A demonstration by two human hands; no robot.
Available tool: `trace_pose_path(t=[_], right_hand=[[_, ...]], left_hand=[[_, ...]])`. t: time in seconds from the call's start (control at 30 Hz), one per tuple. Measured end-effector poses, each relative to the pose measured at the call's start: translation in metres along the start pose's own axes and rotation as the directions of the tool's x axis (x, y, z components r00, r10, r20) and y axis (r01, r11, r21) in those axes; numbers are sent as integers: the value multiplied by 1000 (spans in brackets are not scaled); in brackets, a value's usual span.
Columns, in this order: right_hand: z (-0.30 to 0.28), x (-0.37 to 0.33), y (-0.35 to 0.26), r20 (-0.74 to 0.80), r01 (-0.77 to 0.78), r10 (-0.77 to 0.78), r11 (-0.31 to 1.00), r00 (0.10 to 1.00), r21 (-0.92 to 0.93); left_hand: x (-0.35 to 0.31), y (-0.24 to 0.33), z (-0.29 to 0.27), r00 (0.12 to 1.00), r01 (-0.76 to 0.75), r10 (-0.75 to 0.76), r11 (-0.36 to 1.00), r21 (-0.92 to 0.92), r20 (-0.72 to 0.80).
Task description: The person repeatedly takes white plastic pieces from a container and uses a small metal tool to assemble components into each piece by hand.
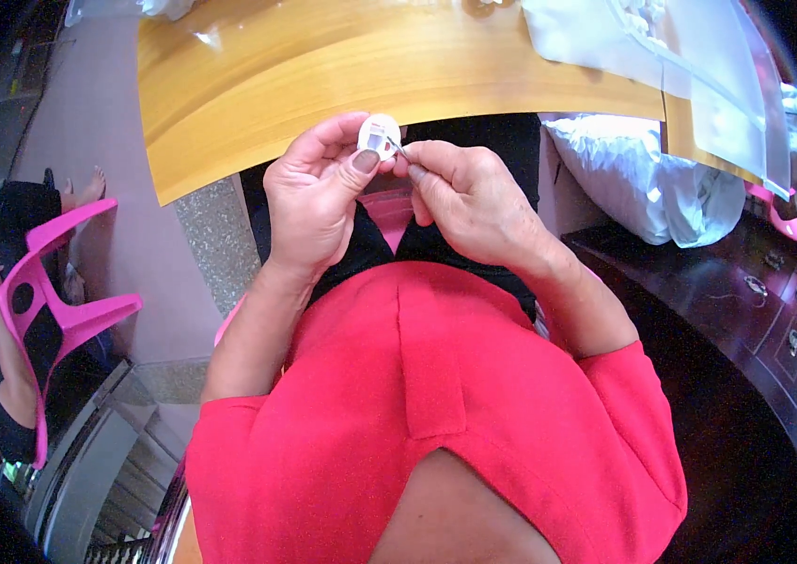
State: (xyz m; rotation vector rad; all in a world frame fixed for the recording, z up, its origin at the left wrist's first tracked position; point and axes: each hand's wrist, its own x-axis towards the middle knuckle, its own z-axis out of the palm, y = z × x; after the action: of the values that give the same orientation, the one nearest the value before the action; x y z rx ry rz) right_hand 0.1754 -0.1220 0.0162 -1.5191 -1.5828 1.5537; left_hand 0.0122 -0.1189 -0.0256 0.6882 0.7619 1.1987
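Note:
Between the thumb and fingers of my left hand (pixel 323 188) is a small round white plastic piece (pixel 377 128) with a rectangular recess in its face. My right hand (pixel 469 193) pinches a thin metal tool (pixel 396 146), its tip against the right side of the white piece. Most of that tool is hidden by my fingers, so its exact kind does not show. Both hands are held close together in front of my chest, just off the near edge of the wooden table (pixel 323 70).
Translucent plastic bags (pixel 596 42) lie on the table's right end. A large white sack (pixel 648 179) sits below it. To the left, another person (pixel 18 367) sits on a pink plastic chair (pixel 55 291). Dark carved wooden furniture (pixel 746 310) stands at the right.

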Motion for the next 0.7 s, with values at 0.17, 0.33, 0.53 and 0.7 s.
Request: trace_pose_path(t=[0.17, 0.33, 0.53, 0.7], right_hand=[[6, -5, 7, -38, 144, -148, 984, 988, -107], [11, -5, 13, -63, 284, -308, 925, 949, -252], [8, -8, 10, -2, 291, -344, 795, 939, -532], [9, -15, 4, 41, 196, -262, 602, 964, -774]], left_hand=[[-1, -2, -2, 1000, -16, 16, 1000, 21, 4], [-4, -4, -3, 999, -51, 50, 994, 96, 9], [-6, -5, -3, 996, -91, 86, 966, 243, 33], [-6, -5, 2, 984, -178, 148, 873, 455, 101]])
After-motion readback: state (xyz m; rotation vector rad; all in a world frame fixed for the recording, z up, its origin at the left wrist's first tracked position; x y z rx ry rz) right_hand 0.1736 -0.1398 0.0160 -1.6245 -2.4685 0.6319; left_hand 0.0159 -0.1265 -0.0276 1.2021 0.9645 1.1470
